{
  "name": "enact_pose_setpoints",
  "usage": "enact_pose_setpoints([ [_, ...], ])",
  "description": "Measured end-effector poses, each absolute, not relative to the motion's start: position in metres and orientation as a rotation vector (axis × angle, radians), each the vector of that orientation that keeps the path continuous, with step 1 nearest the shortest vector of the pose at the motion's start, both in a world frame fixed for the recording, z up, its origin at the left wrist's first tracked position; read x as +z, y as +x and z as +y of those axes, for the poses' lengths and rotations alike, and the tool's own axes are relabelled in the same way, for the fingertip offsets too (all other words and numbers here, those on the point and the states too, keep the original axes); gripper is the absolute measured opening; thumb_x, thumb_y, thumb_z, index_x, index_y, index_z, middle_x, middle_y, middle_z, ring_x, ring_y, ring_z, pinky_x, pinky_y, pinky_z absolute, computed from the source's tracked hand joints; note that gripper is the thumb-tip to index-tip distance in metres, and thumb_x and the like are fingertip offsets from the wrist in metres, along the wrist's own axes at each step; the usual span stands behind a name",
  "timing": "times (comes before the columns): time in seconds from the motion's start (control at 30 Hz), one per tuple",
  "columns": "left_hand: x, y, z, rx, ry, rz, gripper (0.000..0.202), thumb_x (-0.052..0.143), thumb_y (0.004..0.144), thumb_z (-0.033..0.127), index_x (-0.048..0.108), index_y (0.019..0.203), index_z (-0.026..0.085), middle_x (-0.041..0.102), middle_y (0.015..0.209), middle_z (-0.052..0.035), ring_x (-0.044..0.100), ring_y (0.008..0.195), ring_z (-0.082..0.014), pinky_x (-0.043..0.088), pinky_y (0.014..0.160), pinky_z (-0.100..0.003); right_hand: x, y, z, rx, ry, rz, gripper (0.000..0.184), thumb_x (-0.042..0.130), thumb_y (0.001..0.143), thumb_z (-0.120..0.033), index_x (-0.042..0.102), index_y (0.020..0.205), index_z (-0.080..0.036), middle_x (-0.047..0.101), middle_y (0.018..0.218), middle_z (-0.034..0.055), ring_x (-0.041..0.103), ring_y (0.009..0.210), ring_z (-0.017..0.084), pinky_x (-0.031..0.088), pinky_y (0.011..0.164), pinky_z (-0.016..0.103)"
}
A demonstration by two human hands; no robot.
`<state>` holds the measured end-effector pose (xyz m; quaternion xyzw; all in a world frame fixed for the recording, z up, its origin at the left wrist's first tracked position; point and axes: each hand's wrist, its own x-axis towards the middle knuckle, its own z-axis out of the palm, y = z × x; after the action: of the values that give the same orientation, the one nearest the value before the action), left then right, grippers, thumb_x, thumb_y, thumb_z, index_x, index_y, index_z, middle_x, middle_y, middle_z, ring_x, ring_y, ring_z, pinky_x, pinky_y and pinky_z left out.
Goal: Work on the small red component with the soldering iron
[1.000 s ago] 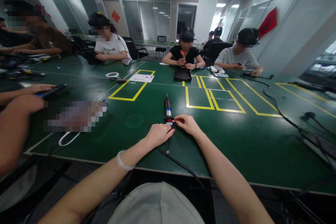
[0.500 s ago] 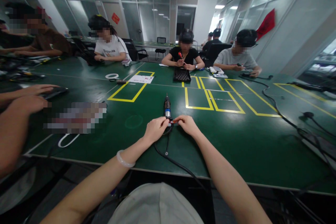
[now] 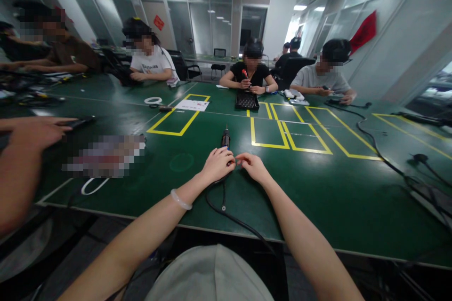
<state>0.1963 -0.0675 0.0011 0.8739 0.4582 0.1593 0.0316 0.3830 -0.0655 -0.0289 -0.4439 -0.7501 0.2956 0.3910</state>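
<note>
far left, a co-worker in brown [image 3: 72, 51] sits at the green table [image 3: 318, 207]; nearer, another person's hands [image 3: 35, 131] are over a dark flat object [image 3: 83, 122], kind unclear. beside that a pixelated item [image 3: 104, 155], with a white loop [image 3: 92, 186] by its near edge. further back: co-worker in a white shirt [image 3: 151, 63], white ring [image 3: 153, 100], and a paper sheet [image 3: 192, 105] lying partly across a yellow tape outline [image 3: 164, 131]. mid-table — left hand [image 3: 218, 165], clear bracelet [image 3: 181, 200] on that wrist, fingers curled over the rear body of a cylindrical tool [image 3: 225, 140], grasping it; the tool lies on the table in front of the wearer, tip pointing away. a black cable [image 3: 229, 217] runs from near the left hand toward the table edge, a thin lead [image 3: 223, 197] with a small ring end beside it. right hand [image 3: 252, 168] is just right of the tool — fingers bent, tips drawn together close to the left fingertips; can't tell if they pinch anything. beyond, a co-worker in black [image 3: 252, 75] holds a red-topped item [image 3: 244, 73] behind a black tray [image 3: 247, 101]. right: co-worker in grey [image 3: 319, 77], then a plug [image 3: 420, 157] on a cord.
</note>
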Motion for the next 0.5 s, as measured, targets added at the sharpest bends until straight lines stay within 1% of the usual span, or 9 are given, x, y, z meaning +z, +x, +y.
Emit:
enact_pose_setpoints([
  [0.1, 0.004, 0.184, -0.070, 0.482, 2.704, 1.422, 0.025, 0.046, 0.088, 0.036, 0.069, 0.092, 0.027, 0.063, 0.120, 0.0004, 0.038, 0.132, -0.0238, 0.028, 0.109, -0.043, -0.031, 0.383, -0.064, 0.787, -1.123, -1.874, 0.034, 0.042, 0.077, -0.009, 0.065, 0.102, -0.016, 0.068, 0.080, 0.0009, 0.061, 0.071, 0.012, 0.047, 0.074, 0.026],
  [0.3, 0.009, 0.139, -0.067, 0.432, 2.638, 1.498, 0.029, 0.044, 0.088, 0.040, 0.070, 0.091, 0.027, 0.061, 0.124, 0.0001, 0.036, 0.133, -0.0213, 0.027, 0.111, -0.039, -0.035, 0.384, -0.063, 0.794, -1.139, -1.869, 0.029, 0.045, 0.080, -0.013, 0.065, 0.101, -0.017, 0.068, 0.080, 0.0010, 0.061, 0.070, 0.013, 0.047, 0.072, 0.026],
  [0.5, 0.012, 0.066, -0.050, 0.327, 2.593, 1.579, 0.036, 0.041, 0.088, 0.047, 0.070, 0.095, 0.026, 0.059, 0.129, -0.0009, 0.035, 0.135, -0.0215, 0.024, 0.112, -0.039, -0.033, 0.385, -0.063, 0.795, -1.165, -1.862, 0.025, 0.046, 0.084, -0.017, 0.065, 0.101, -0.017, 0.069, 0.082, 0.0017, 0.062, 0.070, 0.013, 0.048, 0.071, 0.027],
])
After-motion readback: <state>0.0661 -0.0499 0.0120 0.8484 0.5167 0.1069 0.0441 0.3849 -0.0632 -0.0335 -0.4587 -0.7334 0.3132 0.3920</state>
